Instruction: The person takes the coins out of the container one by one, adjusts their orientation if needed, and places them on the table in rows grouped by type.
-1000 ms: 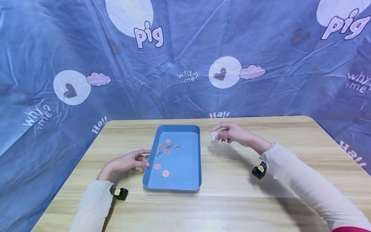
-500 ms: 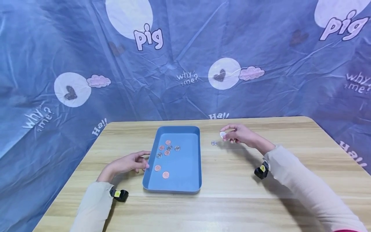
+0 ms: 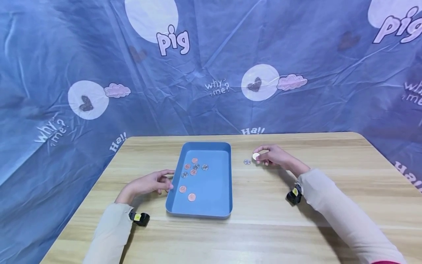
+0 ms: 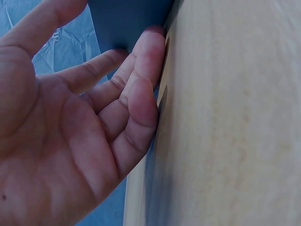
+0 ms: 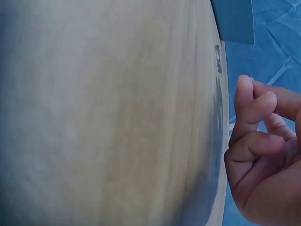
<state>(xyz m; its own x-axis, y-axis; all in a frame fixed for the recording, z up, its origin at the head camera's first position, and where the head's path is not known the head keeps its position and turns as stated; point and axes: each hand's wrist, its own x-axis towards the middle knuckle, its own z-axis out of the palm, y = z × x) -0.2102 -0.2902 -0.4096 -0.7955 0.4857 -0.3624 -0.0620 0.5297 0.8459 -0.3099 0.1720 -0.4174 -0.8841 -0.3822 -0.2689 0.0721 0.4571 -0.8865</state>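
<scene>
My right hand pinches a silver coin between thumb and fingers, just above the table right of the tray. Another silver coin lies on the wood to its left; the right wrist view shows this coin edge-on, beyond the fingers. The blue tray holds several copper coins and 3 silver coins. At the tray's left wall, my left hand rests with loosely bent fingers. In the left wrist view its fingertips touch the tray's side.
A wooden table bears the tray. Behind it hangs a blue printed cloth. Each wrist carries a small black camera, one on the left wrist and one on the right wrist.
My right hand has carried its silver coin to the right, away from the one on the table, then slightly lower. The left hand stays at the tray; the head view has shifted a little.
</scene>
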